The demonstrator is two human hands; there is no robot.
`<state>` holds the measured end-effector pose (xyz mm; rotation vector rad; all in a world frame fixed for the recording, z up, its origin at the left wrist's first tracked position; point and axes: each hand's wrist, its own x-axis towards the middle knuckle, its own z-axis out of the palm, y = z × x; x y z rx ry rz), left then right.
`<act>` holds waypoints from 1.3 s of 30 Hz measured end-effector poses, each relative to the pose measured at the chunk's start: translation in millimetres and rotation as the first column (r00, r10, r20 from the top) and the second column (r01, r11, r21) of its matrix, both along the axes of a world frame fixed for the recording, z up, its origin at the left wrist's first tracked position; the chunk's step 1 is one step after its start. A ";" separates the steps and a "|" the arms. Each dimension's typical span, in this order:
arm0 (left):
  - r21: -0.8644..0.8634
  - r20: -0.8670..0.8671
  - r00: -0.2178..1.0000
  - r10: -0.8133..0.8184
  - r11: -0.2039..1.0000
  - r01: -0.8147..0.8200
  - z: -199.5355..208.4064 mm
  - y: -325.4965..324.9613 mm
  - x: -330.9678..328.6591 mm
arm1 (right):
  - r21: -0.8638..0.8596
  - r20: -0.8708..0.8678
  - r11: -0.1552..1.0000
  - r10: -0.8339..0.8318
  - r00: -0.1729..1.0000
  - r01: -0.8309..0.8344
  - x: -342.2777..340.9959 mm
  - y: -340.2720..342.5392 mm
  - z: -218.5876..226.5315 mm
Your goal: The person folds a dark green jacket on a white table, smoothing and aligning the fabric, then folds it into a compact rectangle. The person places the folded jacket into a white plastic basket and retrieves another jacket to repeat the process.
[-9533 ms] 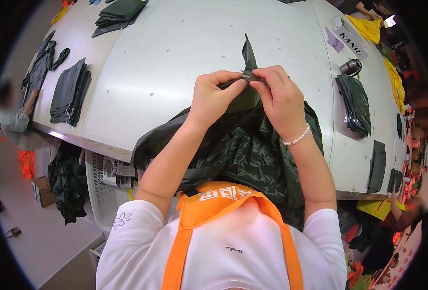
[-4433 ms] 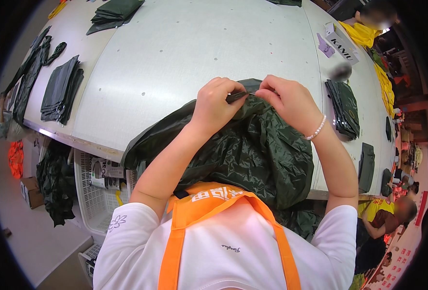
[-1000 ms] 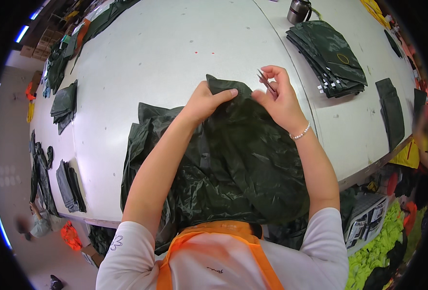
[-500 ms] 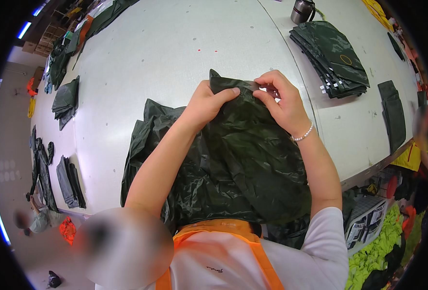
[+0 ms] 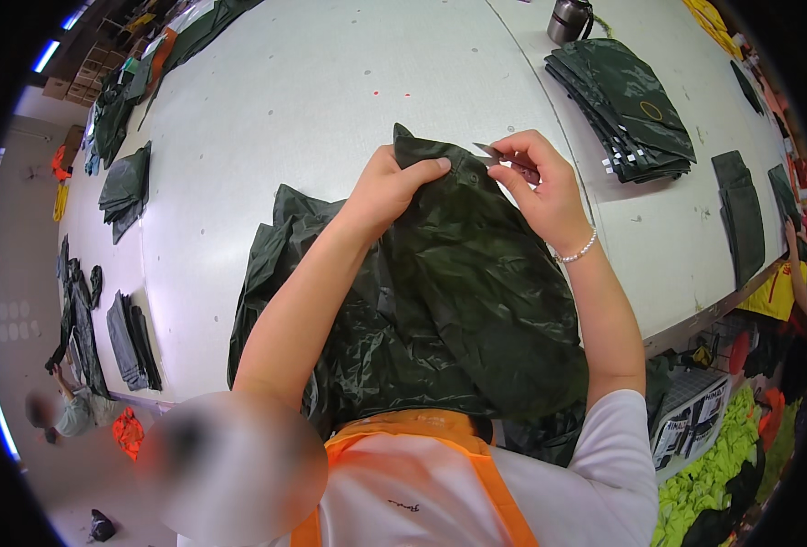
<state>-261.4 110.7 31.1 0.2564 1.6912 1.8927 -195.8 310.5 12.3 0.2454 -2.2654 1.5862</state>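
Note:
A crumpled dark green garment (image 5: 476, 273) of shiny coated fabric lies on the table in front of me and against my front. My left hand (image 5: 393, 187) pinches its raised top edge, thumb on the near side. Small round snaps or eyelets show in the cloth beside that thumb. In my right hand (image 5: 542, 187) is a pair of thread snips (image 5: 487, 150), its pointed blades apart and directed left at the garment's edge. A small gap seems to separate the blades from my left thumb. My fingers partly cover the handles.
On the white table (image 5: 331, 100), a stack of folded dark green garments (image 5: 618, 109) lies at the far right near a metal flask (image 5: 569, 20). Further folded pieces (image 5: 739, 219) lie right, others (image 5: 125, 193) left. Bright yellow-green cloth (image 5: 709, 465) fills the space below the right edge.
My right hand has drawn slightly right from the garment's edge, and the blades of the snips now show apart. The garment's top edge has lifted a little. A person's arm appears at far right.

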 end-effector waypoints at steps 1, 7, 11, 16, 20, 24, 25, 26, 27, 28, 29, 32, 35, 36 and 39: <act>0.005 -0.004 1.000 -0.002 1.000 0.002 -0.6 0.0 -0.4 | 0.015 -0.015 1.000 0.012 1.000 -0.012 0.0 -1.2 0.4; -0.245 -0.544 0.831 0.117 0.925 -0.291 -21.0 -11.6 -12.3 | 0.044 0.121 0.989 -0.143 0.982 0.138 -14.4 24.0 -35.9; -0.105 -0.416 0.828 0.377 0.884 -0.455 -31.4 -74.0 5.8 | 0.625 0.239 0.712 -0.564 0.791 0.319 14.3 131.3 -139.6; -0.414 -0.023 0.936 0.352 0.848 -0.329 -105.5 -145.0 126.4 | 0.855 -0.223 0.152 -0.756 0.616 0.497 71.7 179.1 -184.1; -0.385 0.256 0.918 0.302 0.903 -0.190 -132.5 -106.0 177.7 | 0.697 0.301 0.674 -0.584 0.754 0.244 84.9 137.0 -156.0; -0.393 0.414 0.744 0.524 0.840 -0.373 -132.5 -33.7 173.4 | -0.011 0.720 0.995 0.074 0.690 -0.095 111.8 53.8 -138.2; -0.328 0.440 0.730 0.523 0.850 -0.412 -139.4 -26.5 170.2 | -0.137 0.679 0.979 0.202 0.706 -0.148 116.7 25.0 -127.4; -0.259 0.469 0.718 0.514 0.857 -0.445 -152.7 -21.9 164.4 | -0.032 0.666 0.979 0.171 0.726 -0.201 124.6 -10.2 -106.0; -0.189 0.500 0.713 0.491 0.865 -0.464 -157.2 -16.5 162.3 | -0.130 0.642 0.951 0.297 0.707 -0.281 136.5 -37.2 -114.8; -0.051 0.437 0.777 0.453 0.875 -0.482 -133.8 -11.0 165.8 | -0.225 0.610 0.908 0.414 0.676 -0.352 149.2 -56.6 -126.6; -0.063 0.397 0.776 0.490 0.858 -0.510 -127.3 -23.0 173.2 | -0.373 0.545 0.852 0.522 0.655 -0.368 161.2 -73.5 -97.0; 0.067 0.310 0.819 0.482 0.849 -0.525 -73.1 -70.0 211.4 | -0.810 0.435 0.526 0.835 0.337 -0.259 169.9 -53.6 -77.9; 0.158 0.221 0.926 0.306 0.926 -0.344 4.2 -115.9 267.7 | -0.249 0.612 0.905 0.422 0.669 -0.344 168.4 -43.0 -120.5; 0.203 0.230 0.950 0.212 0.944 -0.260 25.8 -125.9 286.6 | -0.101 0.456 0.944 0.325 0.829 -0.315 174.2 -49.8 -142.4; 0.215 0.078 0.989 -0.122 0.971 0.103 77.4 -163.5 341.3 | -0.606 0.423 0.789 0.216 0.880 0.097 185.3 -164.0 -75.0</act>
